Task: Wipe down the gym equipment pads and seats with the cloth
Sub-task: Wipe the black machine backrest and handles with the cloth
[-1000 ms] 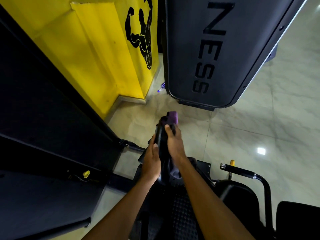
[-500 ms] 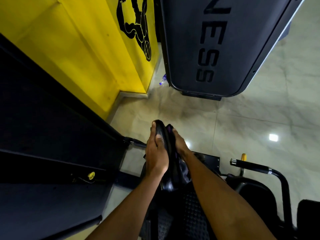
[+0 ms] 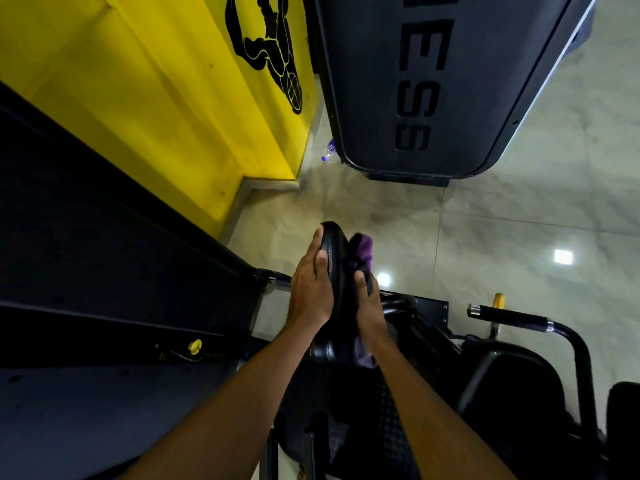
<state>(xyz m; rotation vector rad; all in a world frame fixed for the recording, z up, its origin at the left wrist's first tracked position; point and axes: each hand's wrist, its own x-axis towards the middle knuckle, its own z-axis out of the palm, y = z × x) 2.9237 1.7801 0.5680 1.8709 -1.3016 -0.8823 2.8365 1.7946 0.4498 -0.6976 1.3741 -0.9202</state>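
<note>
On one pad (image 3: 333,252): left hand (image 3: 309,301), plus right hand (image 3: 371,311) gripping one cloth (image 3: 364,249) (purple).

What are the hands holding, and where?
The right hand grips the purple cloth by its middle, pressing it on the black pad; the left hand rests flat on the pad's other side.
</note>
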